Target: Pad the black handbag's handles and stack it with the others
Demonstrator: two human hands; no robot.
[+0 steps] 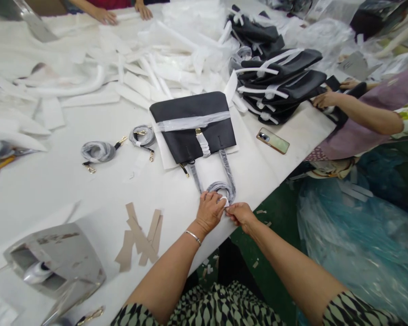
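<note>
A black handbag [193,136] lies flat on a white sheet, a band of white wrapping across it and a wrapped strip over its clasp. Its film-wrapped handle [228,170] loops toward me. Inside the loop's near end sits a coiled, film-wrapped strap [218,186]. My left hand [211,210] is closed over the near side of this coil and the handle. With fingertips pinched together, my right hand [240,214] grips the edge of a small white strip [225,202] beside the left fingers. Part of the strip is hidden by my fingers.
Two coiled straps [98,151] with gold hooks lie left. Beige card strips [143,235] and a grey dispenser [57,271] are nearer. A phone [273,140] and stacked black bags [282,86] are right, beside a co-worker's hands [326,98]. Another person's hands [105,16] rest far back.
</note>
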